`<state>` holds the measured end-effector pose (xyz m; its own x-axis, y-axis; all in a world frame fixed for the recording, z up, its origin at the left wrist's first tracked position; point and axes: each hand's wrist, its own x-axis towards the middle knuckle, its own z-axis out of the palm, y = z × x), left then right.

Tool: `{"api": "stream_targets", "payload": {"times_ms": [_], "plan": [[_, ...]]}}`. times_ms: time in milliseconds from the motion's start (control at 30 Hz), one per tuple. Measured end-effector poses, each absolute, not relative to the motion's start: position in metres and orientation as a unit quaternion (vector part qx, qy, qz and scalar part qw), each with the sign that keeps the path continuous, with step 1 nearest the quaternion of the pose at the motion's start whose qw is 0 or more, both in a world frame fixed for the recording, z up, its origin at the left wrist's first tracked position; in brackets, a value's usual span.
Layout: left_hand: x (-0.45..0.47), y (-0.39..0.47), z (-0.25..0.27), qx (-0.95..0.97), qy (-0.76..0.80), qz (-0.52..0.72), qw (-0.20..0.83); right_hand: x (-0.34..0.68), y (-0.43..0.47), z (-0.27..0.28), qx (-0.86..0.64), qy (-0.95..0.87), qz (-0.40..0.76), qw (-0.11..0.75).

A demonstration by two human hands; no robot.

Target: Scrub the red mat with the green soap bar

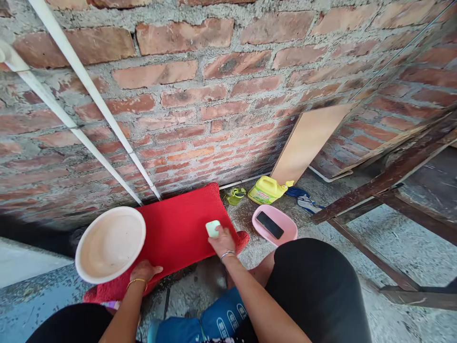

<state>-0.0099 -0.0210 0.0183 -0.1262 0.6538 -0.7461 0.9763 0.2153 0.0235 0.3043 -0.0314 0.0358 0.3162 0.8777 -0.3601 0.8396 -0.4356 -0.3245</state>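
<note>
Head: right hand presses soap.

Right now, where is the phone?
In the head view the phone lies in the pink basin on the floor, right of the red mat and just below the yellow jug.

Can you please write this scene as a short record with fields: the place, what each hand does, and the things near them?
place: floor by a brick wall
right hand: right hand presses a pale green bar of soap on the red mat
left hand: left hand rests on the near edge of the mat, beside the basin
near left: white basin, lying partly on the mat
near right: pink dish with a black phone in it
farther back: yellow jug, lying on its side
</note>
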Motion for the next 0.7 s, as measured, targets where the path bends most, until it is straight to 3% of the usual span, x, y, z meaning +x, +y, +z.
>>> {"api": "stream_targets", "payload": {"times_ms": [233, 533, 700], "plan": [[-0.007, -0.022, 0.027, 0.556, 0.727, -0.232, 0.328, 0.24, -0.039, 0.033, -0.713, -0.63, 0.308, 0.004], [-0.011, -0.02, 0.015, 0.553, 0.733, -0.207, 0.339, 0.357, -0.044, 0.047, -0.896, -0.396, 0.201, 0.023], [-0.016, -0.02, 0.005, 0.548, 0.737, -0.201, 0.341, 0.298, -0.041, 0.039, -0.813, -0.522, 0.258, 0.022]]}}
